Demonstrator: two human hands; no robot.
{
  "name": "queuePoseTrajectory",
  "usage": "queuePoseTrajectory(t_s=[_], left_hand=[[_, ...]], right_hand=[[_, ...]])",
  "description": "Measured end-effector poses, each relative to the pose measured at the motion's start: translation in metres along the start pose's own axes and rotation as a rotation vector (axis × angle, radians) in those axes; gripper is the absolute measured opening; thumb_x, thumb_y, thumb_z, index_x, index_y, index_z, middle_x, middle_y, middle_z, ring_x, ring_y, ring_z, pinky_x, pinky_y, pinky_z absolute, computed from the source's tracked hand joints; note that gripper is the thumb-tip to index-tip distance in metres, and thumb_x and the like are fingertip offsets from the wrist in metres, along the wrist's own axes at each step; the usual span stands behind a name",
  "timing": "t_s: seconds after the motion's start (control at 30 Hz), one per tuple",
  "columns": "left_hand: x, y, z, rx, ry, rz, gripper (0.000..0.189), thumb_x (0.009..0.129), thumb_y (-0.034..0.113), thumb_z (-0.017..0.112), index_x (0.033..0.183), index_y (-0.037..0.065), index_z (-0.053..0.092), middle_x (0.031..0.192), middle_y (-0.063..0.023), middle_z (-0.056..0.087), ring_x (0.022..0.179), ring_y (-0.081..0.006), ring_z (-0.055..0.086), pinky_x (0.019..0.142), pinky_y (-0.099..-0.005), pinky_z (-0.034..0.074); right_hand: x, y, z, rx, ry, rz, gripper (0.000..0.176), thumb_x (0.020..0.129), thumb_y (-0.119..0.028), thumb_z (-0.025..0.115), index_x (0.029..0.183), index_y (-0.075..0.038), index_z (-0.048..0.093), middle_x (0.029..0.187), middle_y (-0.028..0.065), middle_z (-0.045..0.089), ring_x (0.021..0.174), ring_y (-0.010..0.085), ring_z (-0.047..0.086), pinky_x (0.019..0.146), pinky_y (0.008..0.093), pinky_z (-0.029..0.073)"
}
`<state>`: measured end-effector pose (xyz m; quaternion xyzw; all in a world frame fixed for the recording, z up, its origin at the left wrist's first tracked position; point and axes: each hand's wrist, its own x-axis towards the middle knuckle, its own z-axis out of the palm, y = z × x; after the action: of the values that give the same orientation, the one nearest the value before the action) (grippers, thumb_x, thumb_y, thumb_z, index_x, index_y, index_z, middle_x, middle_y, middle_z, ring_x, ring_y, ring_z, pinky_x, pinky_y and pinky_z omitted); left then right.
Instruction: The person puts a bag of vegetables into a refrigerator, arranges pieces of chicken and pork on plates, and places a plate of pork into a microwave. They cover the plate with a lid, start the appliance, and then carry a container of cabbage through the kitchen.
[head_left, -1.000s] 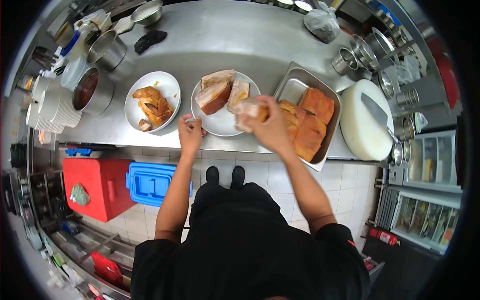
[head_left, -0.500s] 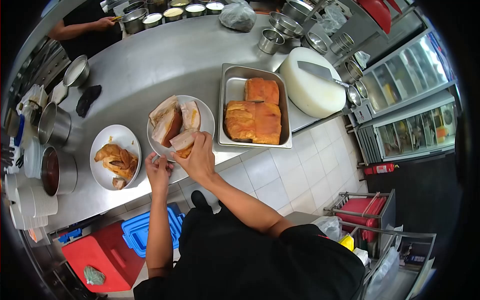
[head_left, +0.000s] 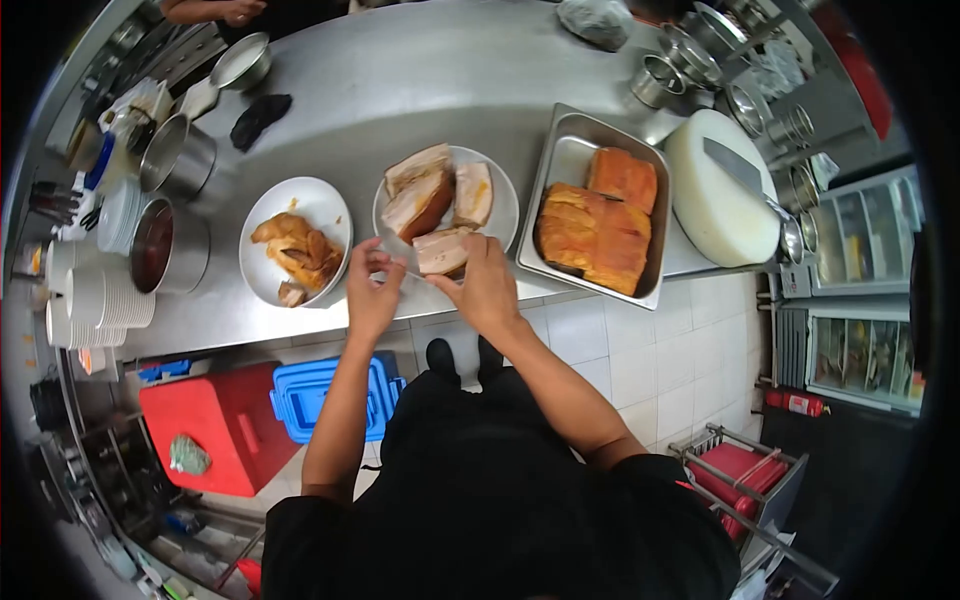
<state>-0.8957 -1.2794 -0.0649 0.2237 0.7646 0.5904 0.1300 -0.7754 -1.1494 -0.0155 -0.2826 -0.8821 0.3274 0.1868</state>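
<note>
**Pork piece held at the near rim of the plate**

A pork piece (head_left: 443, 250) is held in the right hand (head_left: 487, 285), whose grip is closed over its near end, fingers on top and thumb hidden beneath. The piece lies low over the near rim of the plate (head_left: 503, 200), just in front of three more cuts already laid there. The spot appears to be chosen because it is the only bare part left on that plate.

The left hand (head_left: 372, 295) is set at the plate's near-left rim, its grip half curled, with the fingertips against the rim and close to the piece. Whether the rim is actually pinched cannot be told. The hand seems to be placed there to keep the plate from sliding on the smooth steel bench (head_left: 400, 80).

The plate is stood near the front edge of the bench. Just to its right a steel tray (head_left: 570, 160) holds roast slabs (head_left: 595, 235), probably kept close so that the reach is short. Further right, at the bench's right end, a cleaver (head_left: 735, 170) is rested on a white chopping block (head_left: 715, 215). To the left of the plate a second plate (head_left: 325, 205) carries browned chicken. Steel pots (head_left: 180, 155) and stacked dishes (head_left: 100, 295) are kept at the left end.
</note>
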Motion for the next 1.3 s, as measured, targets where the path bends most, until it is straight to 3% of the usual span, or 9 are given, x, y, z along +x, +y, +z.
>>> queuePoseTrajectory(t_s=[0.3, 0.37, 0.47, 0.53, 0.6, 0.73, 0.9, 1.17, 1.3], left_hand=[[-0.010, 0.009, 0.008, 0.062, 0.222, 0.022, 0.042, 0.085, 0.013, 0.065, 0.121, 0.001, 0.048, 0.096, -0.0047, 0.054, 0.083, -0.0099, 0.054, 0.059, -0.0195, 0.041], [-0.002, 0.023, 0.010, 0.087, 0.253, 0.097, 0.040, 0.086, 0.013, 0.064, 0.120, 0.001, 0.049, 0.095, -0.0032, 0.056, 0.083, -0.0089, 0.054, 0.060, -0.0185, 0.040], [0.013, 0.059, 0.023, 0.047, 0.197, 0.192, 0.031, 0.088, 0.013, 0.062, 0.115, 0.000, 0.054, 0.093, -0.0030, 0.058, 0.081, -0.0071, 0.054, 0.058, -0.0184, 0.039], [0.024, 0.076, 0.035, 0.046, 0.111, 0.221, 0.029, 0.088, 0.012, 0.062, 0.114, 0.001, 0.055, 0.092, -0.0044, 0.059, 0.078, -0.0078, 0.055, 0.058, -0.0194, 0.042], [0.033, 0.087, 0.052, 0.010, 0.081, 0.254, 0.029, 0.088, 0.011, 0.062, 0.115, 0.001, 0.055, 0.091, -0.0049, 0.059, 0.077, -0.0083, 0.055, 0.059, -0.0203, 0.043], [0.044, 0.104, 0.056, 0.065, 0.101, 0.223, 0.029, 0.087, 0.008, 0.061, 0.114, 0.001, 0.056, 0.091, -0.0048, 0.060, 0.077, -0.0088, 0.057, 0.060, -0.0215, 0.046], [0.024, 0.074, 0.019, 0.111, 0.292, 0.223, 0.028, 0.087, 0.009, 0.061, 0.113, 0.000, 0.056, 0.091, -0.0027, 0.061, 0.077, -0.0061, 0.055, 0.057, -0.0187, 0.041], [-0.059, 0.026, 0.007, 0.075, 0.363, -0.053, 0.029, 0.087, 0.009, 0.060, 0.114, -0.001, 0.055, 0.088, -0.0034, 0.062, 0.076, -0.0075, 0.056, 0.057, -0.0199, 0.042], [-0.082, 0.018, 0.019, 0.061, 0.375, -0.076, 0.032, 0.087, 0.007, 0.058, 0.117, -0.001, 0.053, 0.088, -0.0046, 0.062, 0.076, -0.0079, 0.055, 0.058, -0.0206, 0.043]], right_hand=[[0.011, 0.013, 0.009, -0.057, -0.091, -0.124, 0.057, 0.072, -0.043, 0.073, 0.098, 0.002, 0.048, 0.087, 0.0206, 0.059, 0.082, 0.0383, 0.059, 0.071, 0.0440, 0.047], [0.023, 0.009, -0.034, -0.001, -0.327, -0.018, 0.053, 0.077, -0.043, 0.070, 0.095, 0.003, 0.051, 0.091, 0.0220, 0.061, 0.087, 0.0387, 0.060, 0.072, 0.0425, 0.048], [0.057, 0.061, -0.100, -0.046, -0.192, -0.180, 0.042, 0.078, -0.031, 0.068, 0.104, 0.001, 0.055, 0.097, 0.0224, 0.060, 0.090, 0.0409, 0.059, 0.080, 0.0437, 0.048], [0.088, 0.098, -0.152, -0.165, -0.164, -0.035, 0.035, 0.077, -0.025, 0.068, 0.103, -0.003, 0.059, 0.101, 0.0181, 0.060, 0.097, 0.0397, 0.056, 0.086, 0.0423, 0.046], [0.128, 0.158, -0.181, -0.473, -0.197, -0.312, 0.051, 0.071, -0.022, 0.072, 0.116, -0.006, 0.054, 0.119, 0.0167, 0.055, 0.113, 0.0392, 0.049, 0.094, 0.0426, 0.043], [0.184, 0.229, -0.179, -0.597, -0.690, -0.177, 0.104, 0.050, -0.024, 0.081, 0.139, -0.009, 0.031, 0.139, 0.0231, 0.034, 0.129, 0.0400, 0.033, 0.107, 0.0417, 0.031], [0.207, 0.216, -0.179, -0.700, -0.872, -0.212, 0.104, 0.048, -0.031, 0.078, 0.139, -0.009, 0.033, 0.130, 0.0218, 0.041, 0.121, 0.0385, 0.040, 0.102, 0.0424, 0.036], [0.192, 0.225, -0.173, -0.628, -0.618, -0.403, 0.086, 0.049, -0.034, 0.073, 0.126, -0.007, 0.046, 0.112, 0.0216, 0.046, 0.106, 0.0393, 0.045, 0.094, 0.0434, 0.040], [0.177, 0.210, -0.180, -0.668, -0.309, -0.648, 0.077, 0.052, -0.021, 0.073, 0.124, -0.006, 0.046, 0.116, 0.0219, 0.043, 0.109, 0.0391, 0.042, 0.095, 0.0442, 0.038]])
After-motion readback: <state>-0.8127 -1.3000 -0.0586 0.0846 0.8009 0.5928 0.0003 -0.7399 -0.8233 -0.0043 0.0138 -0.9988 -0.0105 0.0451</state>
